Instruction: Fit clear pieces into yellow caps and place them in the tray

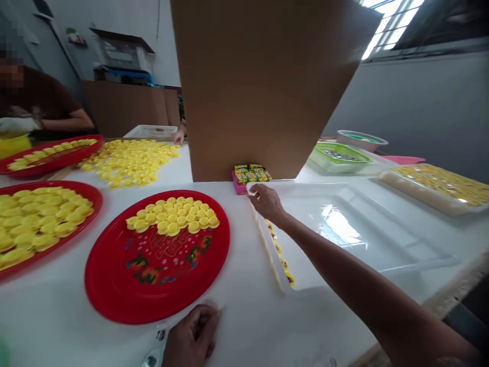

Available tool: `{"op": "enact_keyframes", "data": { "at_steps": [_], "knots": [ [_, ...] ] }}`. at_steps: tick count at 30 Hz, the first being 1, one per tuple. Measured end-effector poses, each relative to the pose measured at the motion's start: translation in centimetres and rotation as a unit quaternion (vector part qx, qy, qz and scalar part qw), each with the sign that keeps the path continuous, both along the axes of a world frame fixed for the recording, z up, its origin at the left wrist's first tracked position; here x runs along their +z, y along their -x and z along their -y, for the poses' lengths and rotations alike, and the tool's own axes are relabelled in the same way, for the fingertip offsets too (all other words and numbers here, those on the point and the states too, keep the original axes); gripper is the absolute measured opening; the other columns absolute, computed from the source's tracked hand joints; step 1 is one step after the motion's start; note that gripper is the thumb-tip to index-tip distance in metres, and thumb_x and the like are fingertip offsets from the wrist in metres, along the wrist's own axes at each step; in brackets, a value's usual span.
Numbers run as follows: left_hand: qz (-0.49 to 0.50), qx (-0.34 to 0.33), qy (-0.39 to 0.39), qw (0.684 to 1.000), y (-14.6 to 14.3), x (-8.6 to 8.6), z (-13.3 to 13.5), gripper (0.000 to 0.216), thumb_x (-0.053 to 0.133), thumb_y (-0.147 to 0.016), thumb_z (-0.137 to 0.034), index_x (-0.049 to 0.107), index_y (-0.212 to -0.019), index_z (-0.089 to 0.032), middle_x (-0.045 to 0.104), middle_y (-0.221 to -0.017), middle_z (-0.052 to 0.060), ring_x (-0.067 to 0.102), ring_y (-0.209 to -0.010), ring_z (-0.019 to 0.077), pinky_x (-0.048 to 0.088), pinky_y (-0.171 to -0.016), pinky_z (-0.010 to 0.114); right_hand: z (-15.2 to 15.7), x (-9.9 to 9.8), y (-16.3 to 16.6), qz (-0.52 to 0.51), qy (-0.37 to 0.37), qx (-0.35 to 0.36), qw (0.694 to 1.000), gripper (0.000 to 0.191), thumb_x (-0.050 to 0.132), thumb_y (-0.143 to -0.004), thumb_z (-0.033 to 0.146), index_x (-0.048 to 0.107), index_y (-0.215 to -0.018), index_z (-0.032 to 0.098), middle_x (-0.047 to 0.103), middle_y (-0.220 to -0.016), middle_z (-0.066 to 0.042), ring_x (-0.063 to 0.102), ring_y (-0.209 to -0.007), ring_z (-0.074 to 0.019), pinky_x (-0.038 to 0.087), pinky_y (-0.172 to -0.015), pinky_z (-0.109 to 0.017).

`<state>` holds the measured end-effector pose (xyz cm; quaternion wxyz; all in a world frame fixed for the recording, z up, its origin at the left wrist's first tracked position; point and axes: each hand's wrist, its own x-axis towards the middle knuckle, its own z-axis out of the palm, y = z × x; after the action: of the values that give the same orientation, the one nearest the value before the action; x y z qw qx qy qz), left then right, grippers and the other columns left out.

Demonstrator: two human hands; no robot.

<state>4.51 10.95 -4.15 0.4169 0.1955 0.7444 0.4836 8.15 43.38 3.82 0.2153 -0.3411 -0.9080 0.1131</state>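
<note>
My right hand [267, 204] reaches to the far left corner of a white plastic tray [340, 257], beside a small pink basket [240, 188] of green-and-yellow packets [252, 175]. Its fingers are bent together; anything between them is hidden. A row of small yellow pieces with dark middles [283, 263] runs along the tray's left side. My left hand [193, 336] rests on the table with curled fingers, just below a round red tray [110, 285]. I cannot make out whether it holds anything. Small yellow cups [179, 214] cover the far part of that red tray.
A tall cardboard panel [252, 92] stands behind the basket. More yellow cups [133, 158] lie piled at the back left, between red trays and a co-worker's hand [179, 136]. A second person leans at far left. A green basket [340, 153] and a filled tray [435, 188] stand right.
</note>
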Motion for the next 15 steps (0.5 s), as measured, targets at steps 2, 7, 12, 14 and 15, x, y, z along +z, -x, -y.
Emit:
{"op": "enact_keyframes", "data": {
  "at_steps": [2,7,12,14,15],
  "knots": [
    [0.015,-0.010,-0.022,1.000,0.2,0.1,0.1,0.047,0.058,-0.068,-0.062,0.061,-0.076,-0.016,0.056,-0.058,0.000,0.049,-0.048,0.0130,0.040,-0.046,0.022,3.4,0.2,2.1,0.027,0.005,0.077,0.997,0.019,0.057,-0.083,0.032,0.059,-0.098,0.019,0.065,-0.095,-0.004,0.059,-0.082,-0.0140,0.042,-0.073,-0.024],
    [-0.009,-0.039,-0.052,0.998,0.8,0.7,0.6,0.037,0.055,-0.074,-0.052,0.059,-0.074,-0.015,0.054,-0.058,-0.001,0.051,-0.049,0.0142,0.040,-0.048,0.024,7.6,-2.1,6.4,0.115,0.011,0.122,0.986,0.019,0.067,-0.071,0.024,0.061,-0.087,0.017,0.067,-0.088,-0.006,0.060,-0.084,-0.0194,0.042,-0.068,-0.025],
    [-0.041,-0.047,-0.068,0.996,1.1,1.6,1.1,0.035,0.053,-0.078,-0.050,0.058,-0.073,-0.016,0.057,-0.060,0.000,0.054,-0.050,0.0153,0.042,-0.051,0.025,8.0,-3.8,7.6,0.133,0.005,0.099,0.986,0.023,0.062,-0.073,0.022,0.059,-0.095,0.017,0.065,-0.097,-0.007,0.057,-0.093,-0.0213,0.042,-0.071,-0.026],
    [-0.044,-0.047,-0.081,0.995,1.0,2.0,1.3,0.034,0.052,-0.080,-0.049,0.059,-0.073,-0.016,0.057,-0.060,0.000,0.055,-0.051,0.0152,0.043,-0.052,0.025,8.3,-3.9,7.7,0.134,0.005,0.096,0.986,0.023,0.060,-0.074,0.023,0.058,-0.096,0.018,0.065,-0.097,-0.006,0.058,-0.093,-0.0204,0.042,-0.071,-0.026],
    [-0.047,-0.046,-0.090,0.994,1.0,2.1,1.3,0.034,0.052,-0.081,-0.049,0.059,-0.074,-0.016,0.057,-0.061,0.000,0.055,-0.051,0.0151,0.043,-0.052,0.025,8.6,-3.9,7.7,0.133,0.004,0.095,0.987,0.023,0.060,-0.074,0.023,0.058,-0.096,0.018,0.065,-0.097,-0.005,0.058,-0.092,-0.0200,0.042,-0.071,-0.025]
  ]
}}
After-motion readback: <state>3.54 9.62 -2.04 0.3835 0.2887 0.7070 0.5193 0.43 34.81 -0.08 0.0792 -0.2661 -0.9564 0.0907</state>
